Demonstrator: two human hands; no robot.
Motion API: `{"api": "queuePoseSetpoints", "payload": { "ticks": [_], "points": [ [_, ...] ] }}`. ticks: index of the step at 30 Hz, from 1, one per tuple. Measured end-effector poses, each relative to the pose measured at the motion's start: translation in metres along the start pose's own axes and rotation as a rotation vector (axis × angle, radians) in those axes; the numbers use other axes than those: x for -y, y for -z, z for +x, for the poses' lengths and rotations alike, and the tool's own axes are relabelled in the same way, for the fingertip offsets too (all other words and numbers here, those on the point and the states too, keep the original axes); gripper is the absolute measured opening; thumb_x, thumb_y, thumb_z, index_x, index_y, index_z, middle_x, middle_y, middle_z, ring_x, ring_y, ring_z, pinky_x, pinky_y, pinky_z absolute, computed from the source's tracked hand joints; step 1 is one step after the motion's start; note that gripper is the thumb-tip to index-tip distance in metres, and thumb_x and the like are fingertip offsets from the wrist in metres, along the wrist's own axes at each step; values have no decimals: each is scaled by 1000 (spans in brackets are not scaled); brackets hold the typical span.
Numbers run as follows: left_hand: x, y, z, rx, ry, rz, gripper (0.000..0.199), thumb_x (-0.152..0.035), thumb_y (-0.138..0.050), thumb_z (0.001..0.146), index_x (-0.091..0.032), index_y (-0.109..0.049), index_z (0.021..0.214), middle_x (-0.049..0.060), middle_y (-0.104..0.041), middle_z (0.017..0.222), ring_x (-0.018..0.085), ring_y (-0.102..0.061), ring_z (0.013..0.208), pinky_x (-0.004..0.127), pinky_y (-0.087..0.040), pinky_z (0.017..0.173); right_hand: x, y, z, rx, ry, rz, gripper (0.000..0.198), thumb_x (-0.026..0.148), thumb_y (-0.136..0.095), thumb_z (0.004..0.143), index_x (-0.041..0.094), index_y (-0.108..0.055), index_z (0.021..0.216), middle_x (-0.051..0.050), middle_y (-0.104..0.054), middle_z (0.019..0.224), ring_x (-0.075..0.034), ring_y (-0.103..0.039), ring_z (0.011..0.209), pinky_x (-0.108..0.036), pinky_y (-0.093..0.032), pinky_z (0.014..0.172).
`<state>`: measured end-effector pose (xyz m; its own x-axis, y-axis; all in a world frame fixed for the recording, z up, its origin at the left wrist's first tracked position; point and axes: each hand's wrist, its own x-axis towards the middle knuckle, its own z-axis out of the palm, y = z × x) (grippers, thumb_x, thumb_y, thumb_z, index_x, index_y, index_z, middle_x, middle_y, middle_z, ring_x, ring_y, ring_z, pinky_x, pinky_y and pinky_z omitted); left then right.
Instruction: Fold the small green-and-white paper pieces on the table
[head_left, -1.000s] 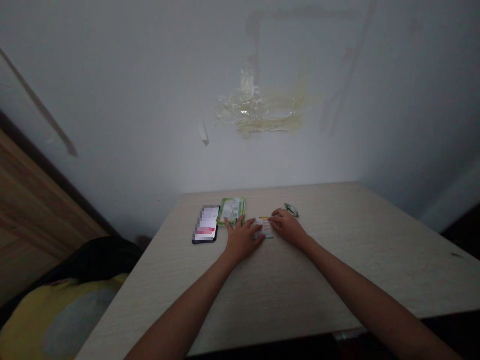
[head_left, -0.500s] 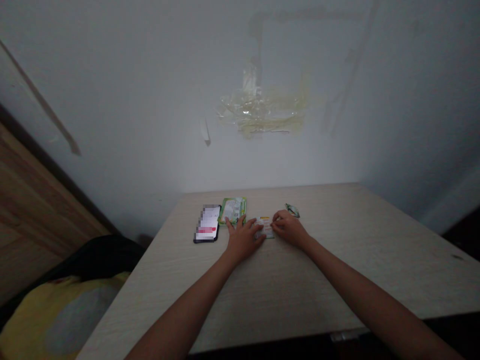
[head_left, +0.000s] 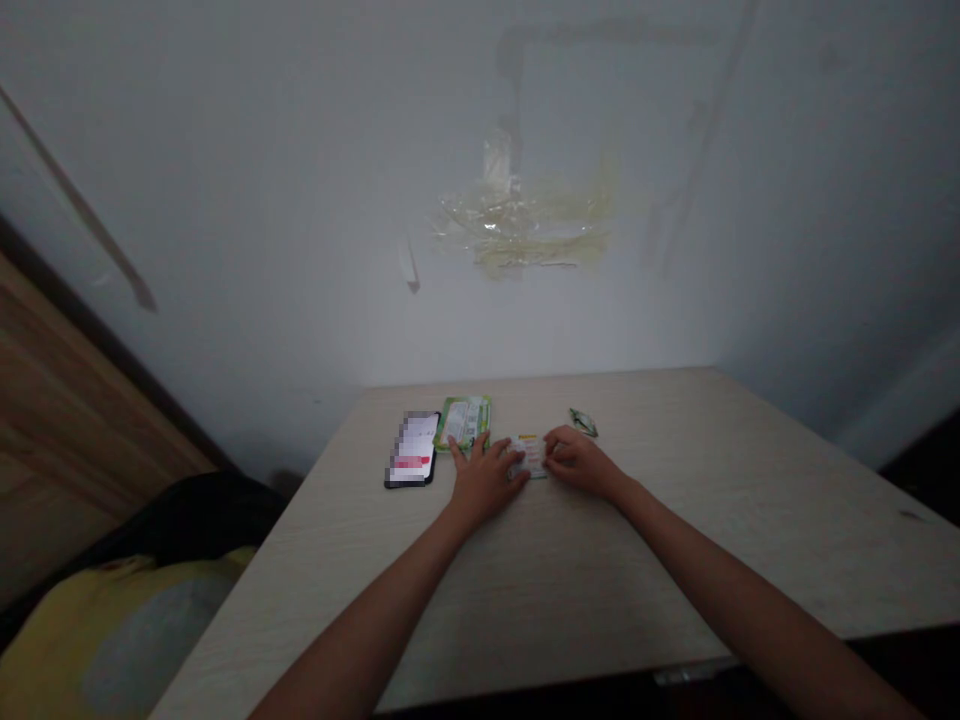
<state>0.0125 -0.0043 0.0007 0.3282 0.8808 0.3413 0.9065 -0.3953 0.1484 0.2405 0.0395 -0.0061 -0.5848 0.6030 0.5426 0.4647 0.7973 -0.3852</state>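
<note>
A small white packet with a yellow patch and printed lines lies flat on the table. My left hand is spread out, its right-side fingers and thumb on the packet's left part. Its other fingers touch the near edge of a larger green-and-white package. At the packet's right edge, my right hand is closed in a pinch on that edge; the exact grip is too small to make out. Just beyond this hand lies a small crumpled green-and-white wrapper piece.
A phone with a lit screen lies left of the green package on the light wooden table. Behind it stands a wall with old tape. A yellow-and-grey cloth item is beside the table at the lower left.
The view has shifted very slightly. Both hands stay at the small packet, with my right fingers moved only a little at its edge.
</note>
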Motion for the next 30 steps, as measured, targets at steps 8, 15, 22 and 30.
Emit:
{"api": "queuePoseSetpoints", "payload": {
  "ticks": [8,15,22,30],
  "points": [
    [0,-1,0,-19,-3,26,35,-57,-47,88,-44,-59,117,-5,-56,136,36,-33,136,81,6,100,2,3,-3,37,5,77,14,18,-64,81,19,-69,68,-7,-60,95,-22,-55,101,-37,-45,91],
    [-1,2,0,-1,4,17,34,-57,-49,87,-42,-60,116,-4,-56,136,36,-32,137,81,8,101,5,5,-4,77,-23,158,18,20,-65,80,19,-65,62,-6,-59,93,-21,-55,102,-36,-45,90],
    [0,-1,0,-8,8,7,34,-56,-49,87,-42,-61,116,-4,-56,136,36,-32,136,80,9,101,1,2,-5,82,-34,236,21,23,-67,80,18,-62,60,-6,-60,91,-21,-55,100,-36,-46,89],
    [0,0,0,-1,3,-13,33,-55,-50,88,-42,-60,116,-4,-56,136,35,-32,136,80,12,100,-4,2,-5,95,-36,243,19,31,-68,82,20,-69,67,-6,-62,95,-20,-56,97,-36,-45,89]
  ]
}}
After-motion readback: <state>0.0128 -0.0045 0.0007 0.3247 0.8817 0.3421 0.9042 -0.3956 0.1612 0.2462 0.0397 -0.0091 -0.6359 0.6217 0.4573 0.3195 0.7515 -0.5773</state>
